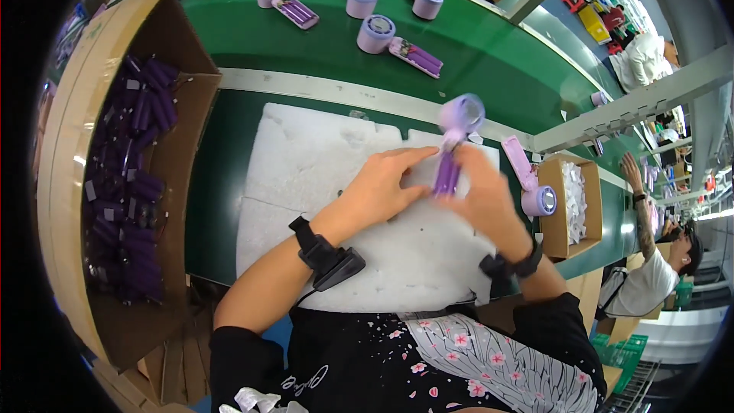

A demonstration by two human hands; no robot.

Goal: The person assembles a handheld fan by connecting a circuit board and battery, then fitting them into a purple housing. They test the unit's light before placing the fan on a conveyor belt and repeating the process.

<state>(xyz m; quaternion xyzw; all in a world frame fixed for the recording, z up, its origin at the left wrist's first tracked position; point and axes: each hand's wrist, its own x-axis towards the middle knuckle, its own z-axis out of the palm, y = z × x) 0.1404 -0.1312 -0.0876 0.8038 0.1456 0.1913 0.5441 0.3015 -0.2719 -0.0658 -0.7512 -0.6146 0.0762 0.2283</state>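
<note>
A lilac handheld fan [462,113] with a round head and an uncovered handle is held over the white foam pad [306,160]. Purple battery cells [446,173] show in its handle. My right hand [485,199], blurred by motion, is closed around the handle's right side. My left hand [386,183] meets the handle from the left, index finger by the neck and thumb near the lower end. Right of the pad lie another lilac fan head [539,200] and a pink handle shell [520,162].
A deep cardboard box [73,176] of purple battery packs [141,206] stands at the left. At the right is a small carton [593,210] with white pieces [573,199]. Several fans lie on the green belt [229,30]. A co-worker [657,275] reaches in at the far right.
</note>
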